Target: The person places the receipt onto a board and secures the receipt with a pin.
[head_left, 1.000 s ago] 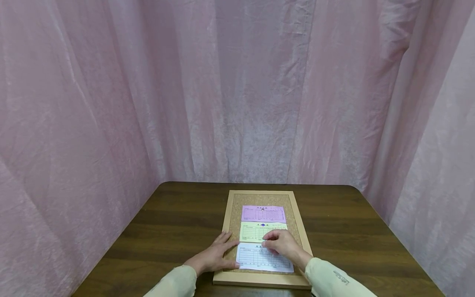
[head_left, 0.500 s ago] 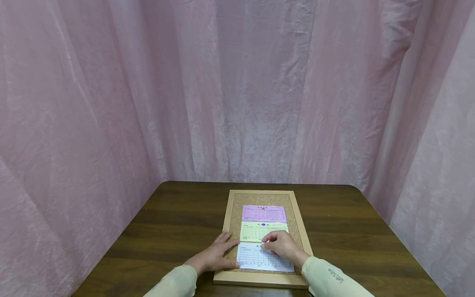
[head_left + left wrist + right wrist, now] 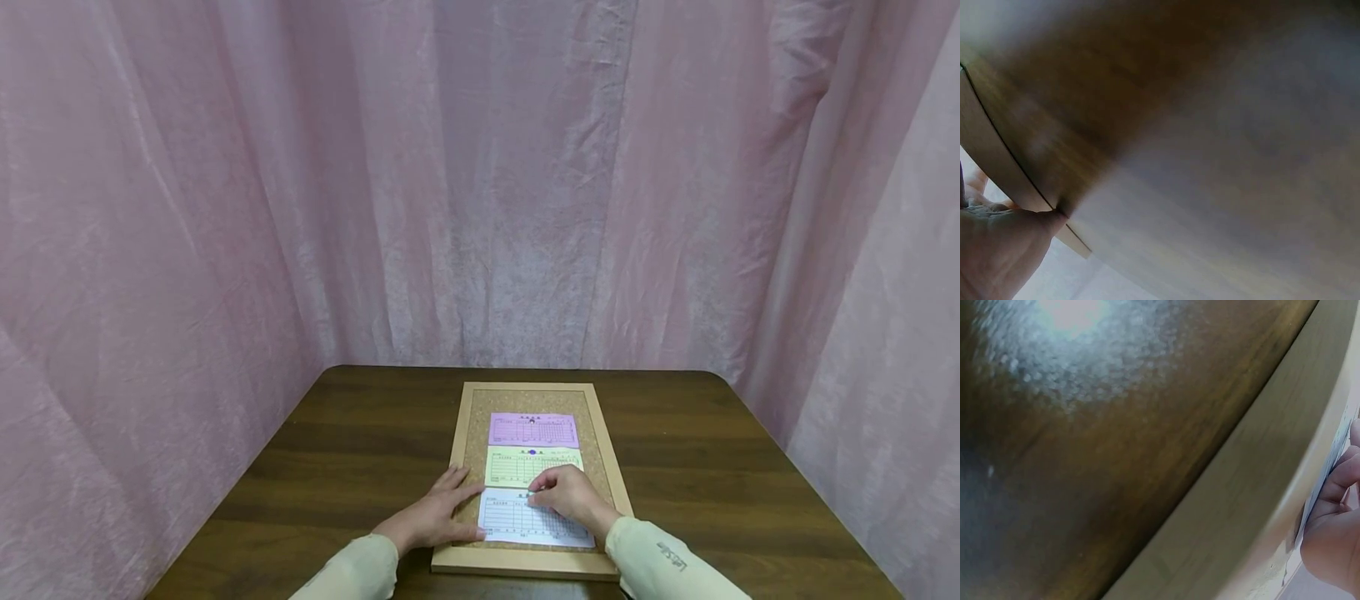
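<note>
A wood-framed corkboard [image 3: 480, 404] lies flat on the table, bearing three printed paper slips. The purple slip [image 3: 506, 431] is farthest, the pale yellow slip [image 3: 502, 469] is in the middle and the white slip [image 3: 506, 518] is nearest. My left hand [image 3: 433, 517] rests spread on the board's left side, thumb and forefinger reaching the white slip's left edge. At that slip's top middle, my right hand [image 3: 572, 497] pinches a small push pin, mostly hidden by the fingertips. A blue push pin [image 3: 532, 452] stands in the yellow slip, and another pin [image 3: 532, 422] in the purple one.
The dark wooden table [image 3: 375, 433] extends on both sides of the board. Pink curtains [image 3: 525, 208] hang behind it and at either side. In the right wrist view, the board's frame edge [image 3: 1229, 481] crosses beside the hand.
The right forearm and sleeve have turned and shifted slightly left, while the right fingertips stay at the white slip's top. The left hand holds its place.
</note>
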The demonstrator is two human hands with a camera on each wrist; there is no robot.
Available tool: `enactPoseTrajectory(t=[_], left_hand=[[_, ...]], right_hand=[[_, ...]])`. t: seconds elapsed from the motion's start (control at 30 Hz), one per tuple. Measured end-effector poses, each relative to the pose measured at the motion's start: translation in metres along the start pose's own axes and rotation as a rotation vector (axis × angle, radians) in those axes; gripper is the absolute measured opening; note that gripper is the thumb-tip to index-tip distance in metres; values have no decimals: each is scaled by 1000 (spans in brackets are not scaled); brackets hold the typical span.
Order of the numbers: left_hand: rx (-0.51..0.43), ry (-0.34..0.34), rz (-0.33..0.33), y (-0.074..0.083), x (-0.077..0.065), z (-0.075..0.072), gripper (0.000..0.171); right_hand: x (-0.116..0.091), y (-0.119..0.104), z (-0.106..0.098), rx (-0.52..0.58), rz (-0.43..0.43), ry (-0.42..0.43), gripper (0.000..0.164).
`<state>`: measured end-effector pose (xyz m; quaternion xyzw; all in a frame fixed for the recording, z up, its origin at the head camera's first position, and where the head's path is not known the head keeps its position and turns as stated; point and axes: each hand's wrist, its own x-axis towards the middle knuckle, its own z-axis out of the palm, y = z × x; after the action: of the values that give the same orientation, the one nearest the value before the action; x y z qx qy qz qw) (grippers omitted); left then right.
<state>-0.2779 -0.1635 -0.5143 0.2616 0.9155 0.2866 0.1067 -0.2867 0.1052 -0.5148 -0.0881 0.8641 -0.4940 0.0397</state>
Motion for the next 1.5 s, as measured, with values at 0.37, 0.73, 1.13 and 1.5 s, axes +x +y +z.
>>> enactPoseTrajectory(t=[0.37,0.73,1.13,1.5], left_hand=[[1,1,-12,1,-1,0,75],[-10,-2,0,0,-1,0,76],[-9,-6,-6,-2,1,1,76],[-4,-11,-13,-2,1,1,76]], right_hand=[[4,4,2,-21,-8,11,10],[5,3,2,-24,1,13,10],[4,1,1,-35,11,11,9],[1,2,-1,5,-9,-20,7]])
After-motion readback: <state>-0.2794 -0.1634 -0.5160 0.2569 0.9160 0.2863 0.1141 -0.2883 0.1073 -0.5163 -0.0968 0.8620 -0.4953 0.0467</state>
